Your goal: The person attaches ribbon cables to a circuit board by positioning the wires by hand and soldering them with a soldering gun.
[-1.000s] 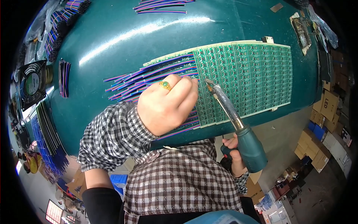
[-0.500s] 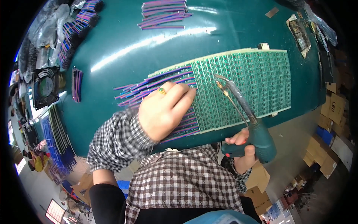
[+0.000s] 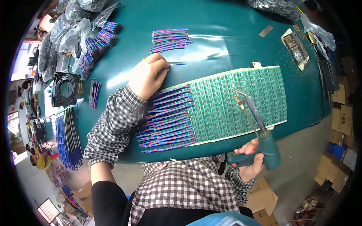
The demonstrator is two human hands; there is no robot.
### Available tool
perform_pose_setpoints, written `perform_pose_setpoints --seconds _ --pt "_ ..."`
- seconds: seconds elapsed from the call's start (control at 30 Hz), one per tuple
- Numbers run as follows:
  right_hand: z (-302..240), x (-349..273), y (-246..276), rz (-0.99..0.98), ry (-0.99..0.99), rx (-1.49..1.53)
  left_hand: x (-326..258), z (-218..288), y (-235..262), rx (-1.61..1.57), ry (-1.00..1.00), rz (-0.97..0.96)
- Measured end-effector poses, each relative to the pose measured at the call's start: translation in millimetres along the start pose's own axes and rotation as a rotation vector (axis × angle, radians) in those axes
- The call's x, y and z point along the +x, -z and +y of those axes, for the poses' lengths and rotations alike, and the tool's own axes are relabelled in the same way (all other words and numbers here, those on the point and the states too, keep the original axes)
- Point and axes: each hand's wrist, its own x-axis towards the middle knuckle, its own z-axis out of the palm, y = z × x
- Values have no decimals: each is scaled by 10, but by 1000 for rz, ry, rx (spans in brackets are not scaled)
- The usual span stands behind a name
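Observation:
My left hand (image 3: 149, 77) is over the far left side of the table, its fingers closed on a short purple-and-blue ribbon cable (image 3: 178, 63) that sticks out to the right. In my right hand (image 3: 252, 158) is a green soldering gun (image 3: 270, 150), gripped by its handle. Its bent metal tip and thin feed tube with a copper-coloured end hang over a green circuit board panel (image 3: 237, 101), apparently above its surface. Rows of ribbon cables (image 3: 169, 126) extend from the panel's left edge. Beyond my left hand lies a loose stack of similar cables (image 3: 169, 39).
On the left are bundled cables (image 3: 100, 41), plastic bags (image 3: 77, 30), a black fan (image 3: 65, 89) and a small cable bunch (image 3: 95, 93). A worn soldering tray (image 3: 295, 49) and a small flat strip (image 3: 266, 31) lie at the far right. Cardboard boxes (image 3: 339, 116) stand beyond the table.
My left hand has moved from the cables at the panel's left edge to farther up the table, where it now holds a cable. My right hand still grips the soldering gun. The view has shifted slightly.

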Motion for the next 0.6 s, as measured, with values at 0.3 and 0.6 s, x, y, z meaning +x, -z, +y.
perform_pose_setpoints --seconds 0.3,0.6 --pt "9 -42 -26 -34 -29 24 334 -330 -31 -270 48 -281" --pt "-16 -156 40 14 -84 9 -150 538 439 -185 -67 -16"
